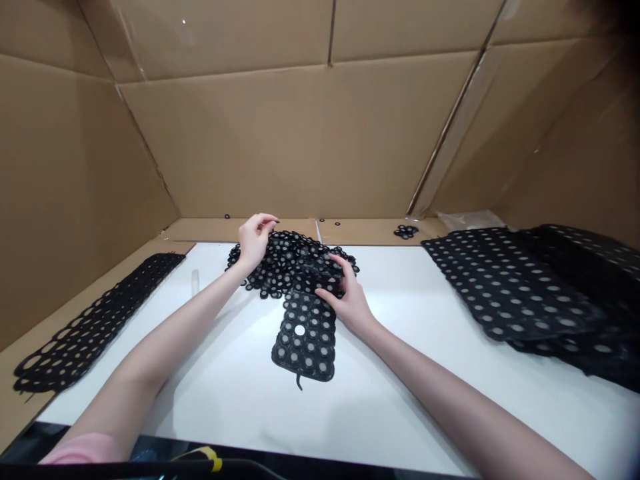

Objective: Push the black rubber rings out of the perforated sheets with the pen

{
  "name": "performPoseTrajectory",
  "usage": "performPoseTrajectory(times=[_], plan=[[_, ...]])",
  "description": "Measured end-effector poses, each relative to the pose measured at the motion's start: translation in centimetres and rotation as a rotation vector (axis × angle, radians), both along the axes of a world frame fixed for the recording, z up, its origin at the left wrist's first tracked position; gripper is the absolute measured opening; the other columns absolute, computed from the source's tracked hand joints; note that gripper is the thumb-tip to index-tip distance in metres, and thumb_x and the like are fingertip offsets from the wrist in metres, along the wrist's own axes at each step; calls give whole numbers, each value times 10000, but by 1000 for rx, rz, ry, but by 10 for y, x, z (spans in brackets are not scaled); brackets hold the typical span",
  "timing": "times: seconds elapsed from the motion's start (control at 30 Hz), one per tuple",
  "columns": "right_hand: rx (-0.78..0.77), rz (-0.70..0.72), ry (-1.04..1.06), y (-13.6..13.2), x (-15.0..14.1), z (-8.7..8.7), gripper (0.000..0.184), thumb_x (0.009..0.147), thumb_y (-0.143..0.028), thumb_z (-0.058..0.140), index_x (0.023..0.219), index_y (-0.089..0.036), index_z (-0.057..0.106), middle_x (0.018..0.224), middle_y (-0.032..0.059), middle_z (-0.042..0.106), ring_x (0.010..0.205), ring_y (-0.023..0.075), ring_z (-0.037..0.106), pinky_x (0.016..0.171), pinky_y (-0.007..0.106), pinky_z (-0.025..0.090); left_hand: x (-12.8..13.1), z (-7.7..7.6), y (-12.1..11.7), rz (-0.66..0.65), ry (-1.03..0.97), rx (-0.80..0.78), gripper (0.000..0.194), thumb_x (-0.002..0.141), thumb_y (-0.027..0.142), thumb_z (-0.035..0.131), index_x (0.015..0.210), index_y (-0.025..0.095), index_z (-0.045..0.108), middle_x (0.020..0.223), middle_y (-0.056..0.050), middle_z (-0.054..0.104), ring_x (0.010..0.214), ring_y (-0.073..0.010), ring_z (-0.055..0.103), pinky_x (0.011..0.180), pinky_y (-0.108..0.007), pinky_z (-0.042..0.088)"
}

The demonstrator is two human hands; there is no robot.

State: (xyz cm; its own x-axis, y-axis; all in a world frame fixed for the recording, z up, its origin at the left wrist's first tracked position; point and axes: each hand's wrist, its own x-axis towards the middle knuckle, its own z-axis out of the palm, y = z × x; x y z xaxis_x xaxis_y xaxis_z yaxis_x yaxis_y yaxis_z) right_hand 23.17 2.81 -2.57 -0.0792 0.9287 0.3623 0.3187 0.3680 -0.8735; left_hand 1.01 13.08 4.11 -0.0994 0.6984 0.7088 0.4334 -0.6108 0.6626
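Note:
A pile of small black rubber rings (280, 263) lies at the far middle of the white board. My left hand (255, 241) is over the pile's left side, thumb and forefinger pinched on a small dark piece that looks like one black ring. A black rubber sheet with rows of round holes (305, 333) runs from the pile toward me, a short tail at its near end. One hole shows bright white. My right hand (353, 297) grips the sheet's far end, its thumb on the near side and forefinger beyond; its other fingers are partly hidden.
A long perforated black sheet (100, 320) lies at the left. Larger black sheets (515, 280) are stacked at the right. Beyond the board are a small ring cluster (405, 231) and a clear plastic bag (470, 221). Cardboard walls (280, 140) enclose the sides and back.

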Motion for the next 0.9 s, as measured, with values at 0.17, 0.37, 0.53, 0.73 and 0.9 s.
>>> performPoseTrajectory(times=[0.17,0.37,0.53,0.73,0.9], plan=[[86,-48,-62,-1,0,3,490,817,-276,549,1292,-248,429,1044,60,626,885,225,601,824,379,480,8,-15,-4,62,289,109,153,860,172,535,831,188,685,844,-28,664,801,-156,610,762,-266,451],[92,18,-83,-2,-1,6,335,819,-299,567,1149,-240,553,1164,49,639,1045,237,588,923,374,442,12,-26,1,-3,471,153,216,910,196,484,949,202,696,921,-44,674,873,-173,602,812,-289,443],[74,11,-112,-3,-2,5,345,801,-322,596,1132,-231,562,1162,55,645,999,242,605,870,365,463,12,-27,2,5,558,163,261,913,172,475,1105,196,650,961,-53,694,882,-189,608,832,-316,436],[68,24,-109,-3,-1,6,315,808,-304,583,1114,-230,567,1144,46,652,995,234,610,884,364,455,4,-25,6,43,597,152,180,901,198,510,956,174,680,895,-58,698,857,-202,598,797,-311,447],[86,30,-117,-2,-1,5,345,771,-281,616,1111,-243,570,1138,40,656,1010,240,603,903,369,447,4,-22,5,33,502,148,178,905,207,503,960,185,671,914,-51,689,874,-182,618,817,-292,462]])
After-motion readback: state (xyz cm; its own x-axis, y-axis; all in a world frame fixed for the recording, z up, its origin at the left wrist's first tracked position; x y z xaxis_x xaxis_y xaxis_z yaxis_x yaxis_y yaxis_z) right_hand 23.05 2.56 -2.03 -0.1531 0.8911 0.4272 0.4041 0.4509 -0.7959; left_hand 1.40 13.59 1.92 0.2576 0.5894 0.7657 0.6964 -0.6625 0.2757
